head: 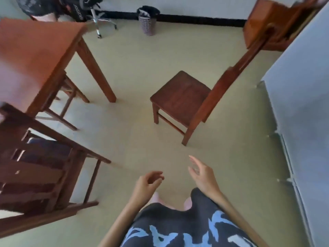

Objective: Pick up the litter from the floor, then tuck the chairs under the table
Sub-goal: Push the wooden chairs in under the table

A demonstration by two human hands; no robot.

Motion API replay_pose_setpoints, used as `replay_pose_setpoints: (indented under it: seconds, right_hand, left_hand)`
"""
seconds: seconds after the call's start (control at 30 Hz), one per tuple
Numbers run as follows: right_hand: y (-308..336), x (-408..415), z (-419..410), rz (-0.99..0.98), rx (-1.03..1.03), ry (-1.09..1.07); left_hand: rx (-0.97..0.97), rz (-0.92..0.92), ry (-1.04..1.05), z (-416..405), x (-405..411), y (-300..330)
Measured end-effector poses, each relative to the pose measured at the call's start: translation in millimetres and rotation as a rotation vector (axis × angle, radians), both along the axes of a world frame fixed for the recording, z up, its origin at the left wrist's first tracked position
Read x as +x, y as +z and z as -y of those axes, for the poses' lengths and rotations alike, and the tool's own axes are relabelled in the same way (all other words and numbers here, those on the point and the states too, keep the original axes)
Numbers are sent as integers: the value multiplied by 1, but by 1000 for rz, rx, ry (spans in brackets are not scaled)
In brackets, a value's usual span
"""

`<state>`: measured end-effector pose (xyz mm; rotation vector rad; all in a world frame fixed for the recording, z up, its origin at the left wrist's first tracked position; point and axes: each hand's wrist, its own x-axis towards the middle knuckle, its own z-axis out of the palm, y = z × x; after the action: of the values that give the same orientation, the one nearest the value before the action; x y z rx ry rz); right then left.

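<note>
A brown wooden chair (179, 97) stands alone on the floor ahead of me, away from the wooden table (33, 56) at the left. A second wooden chair (41, 168) with a dark cushion sits at the lower left, close to the table's near edge. My left hand (148, 183) hangs low in front of me with fingers loosely curled and nothing in it. My right hand (202, 172) is beside it, fingers spread, holding nothing. Both hands are well short of the lone chair. I see no litter on the floor.
A woven waste bin (148, 22) with a dark liner stands by the far wall. An office chair base (101, 24) is at the far left. A wooden cabinet (277, 24) is at the far right, and a pale wall (300, 107) runs along the right.
</note>
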<state>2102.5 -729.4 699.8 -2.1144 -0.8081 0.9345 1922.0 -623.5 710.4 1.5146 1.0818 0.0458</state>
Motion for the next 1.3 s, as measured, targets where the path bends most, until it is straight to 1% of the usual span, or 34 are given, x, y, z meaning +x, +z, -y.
replay_pose_setpoints:
  seconds: [0.17,0.3,0.47,0.63,0.73,0.83,0.9,1.0,1.07,1.17,1.3]
  right_hand:
    - [-6,72,101,-53,-37,-245]
    - [-7,124,156,-34,-61,-373]
    - [-14,163,183,-105,-85,-410]
    - [-30,208,186,-134,-137,-394]
    - [-37,259,171,-129,-162,-336]
    - [-32,330,144,-69,-146,-293]
    - [-16,378,118,-25,-119,-281]
    - [13,441,68,36,-19,-249]
    - [32,471,32,110,26,-162]
    - [60,505,-19,233,109,30]
    - [88,538,-84,435,288,304]
  left_hand:
    - [-4,-14,-152,49,91,-5]
    - [18,2,-248,91,170,0]
    - [36,64,-329,110,249,14]
    - [88,89,-312,93,323,20]
    - [125,121,-304,79,372,20]
    - [202,148,-306,58,423,27]
    - [239,163,-296,41,455,35]
    - [285,197,-225,12,496,55]
    - [355,200,-136,-5,516,66]
    - [438,219,9,-24,531,82]
    - [548,204,199,-40,544,90]
